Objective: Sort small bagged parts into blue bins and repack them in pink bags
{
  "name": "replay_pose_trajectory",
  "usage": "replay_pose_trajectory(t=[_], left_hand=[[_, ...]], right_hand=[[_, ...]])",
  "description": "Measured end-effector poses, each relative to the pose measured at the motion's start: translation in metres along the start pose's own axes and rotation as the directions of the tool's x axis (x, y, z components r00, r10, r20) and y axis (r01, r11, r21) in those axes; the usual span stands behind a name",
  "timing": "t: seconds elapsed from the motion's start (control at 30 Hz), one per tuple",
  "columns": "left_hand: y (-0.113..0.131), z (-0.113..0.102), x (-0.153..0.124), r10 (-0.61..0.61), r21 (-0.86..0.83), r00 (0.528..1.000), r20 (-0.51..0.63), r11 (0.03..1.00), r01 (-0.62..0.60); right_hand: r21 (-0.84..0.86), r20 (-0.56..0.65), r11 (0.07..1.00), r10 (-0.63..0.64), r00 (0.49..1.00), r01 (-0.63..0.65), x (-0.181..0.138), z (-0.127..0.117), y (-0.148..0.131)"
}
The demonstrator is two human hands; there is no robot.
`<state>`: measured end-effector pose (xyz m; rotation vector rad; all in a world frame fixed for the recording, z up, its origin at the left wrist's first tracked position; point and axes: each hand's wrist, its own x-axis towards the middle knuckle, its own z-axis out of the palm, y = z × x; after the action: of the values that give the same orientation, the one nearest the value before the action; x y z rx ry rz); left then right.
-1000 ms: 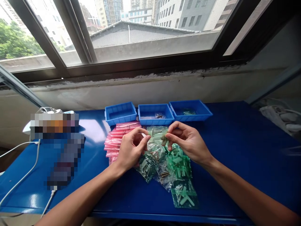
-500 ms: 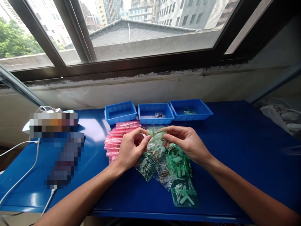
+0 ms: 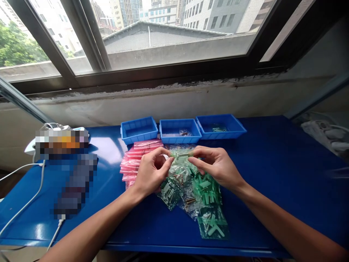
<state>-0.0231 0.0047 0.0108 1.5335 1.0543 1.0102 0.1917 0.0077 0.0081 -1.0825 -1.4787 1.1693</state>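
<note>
Green-tinted plastic packet with a metal pin inside stays level and taut, each end firmly pinched in the grip of the left hand and right hand, above the heap of bagged parts mid-frame on the blue tabletop

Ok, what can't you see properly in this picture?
Head view: a blurred object and a long blurred object on the blue bench, pixelated.
Head view: the green packet, ends hidden by the left hand and right hand.
Head view: parts in the middle blue tray, too small.
Head view: arms, cut off by the bottom edge.
</note>
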Motion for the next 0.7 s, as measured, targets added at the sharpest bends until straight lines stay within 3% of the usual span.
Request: replay_pose_trajectory(t=[0.17, 0.4, 0.7], left_hand=[[-0.001, 0.0, -0.002, 0.022, -0.074, 1.0, 0.02, 0.997, -0.021], [-0.005, 0.002, -0.006, 0.265, 0.104, 0.961, -0.084, 0.961, -0.256], [-0.003, 0.001, -0.008, 0.36, 0.237, 0.93, -0.075, 0.912, -0.334]], right_hand=[[0.029, 0.04, 0.999, -0.034, 0.999, 0.033, -0.005, 0.0, 0.003], [-0.267, -0.07, 0.916, -0.329, 0.942, 0.3, -0.012, 0.001, 0.002], [-0.335, -0.044, 0.857, -0.429, 0.902, 0.391, -0.014, -0.001, -0.001]])
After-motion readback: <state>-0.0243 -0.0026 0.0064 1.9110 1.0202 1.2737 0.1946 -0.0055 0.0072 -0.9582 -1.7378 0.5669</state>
